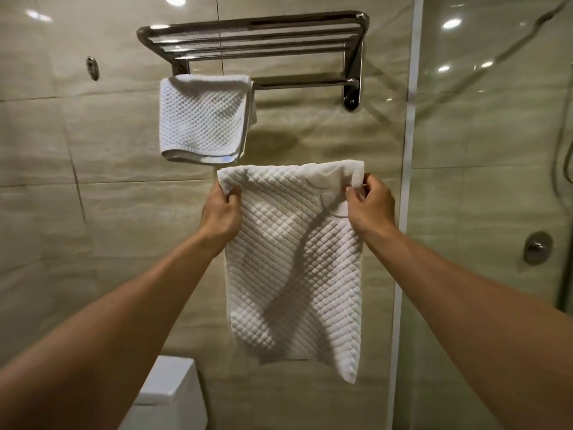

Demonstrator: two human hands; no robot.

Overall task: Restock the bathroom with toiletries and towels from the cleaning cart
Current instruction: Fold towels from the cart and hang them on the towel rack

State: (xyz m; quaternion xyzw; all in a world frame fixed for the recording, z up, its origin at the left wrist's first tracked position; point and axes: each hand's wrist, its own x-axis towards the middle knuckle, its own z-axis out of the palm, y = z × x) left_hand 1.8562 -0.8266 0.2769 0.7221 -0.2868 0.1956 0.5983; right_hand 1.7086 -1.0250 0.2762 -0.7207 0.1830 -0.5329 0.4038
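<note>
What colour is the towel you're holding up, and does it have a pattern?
The towel is white with a bumpy little diamond grid, seen best in the head view.

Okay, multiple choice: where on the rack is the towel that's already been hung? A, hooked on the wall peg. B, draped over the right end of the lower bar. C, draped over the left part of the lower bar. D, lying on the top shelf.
C: the hung towel drapes over the left part of the lower bar, whose right part is bare.

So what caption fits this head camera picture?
Both hands, left hand and right hand, hold a white towel below the towel rack.
</note>
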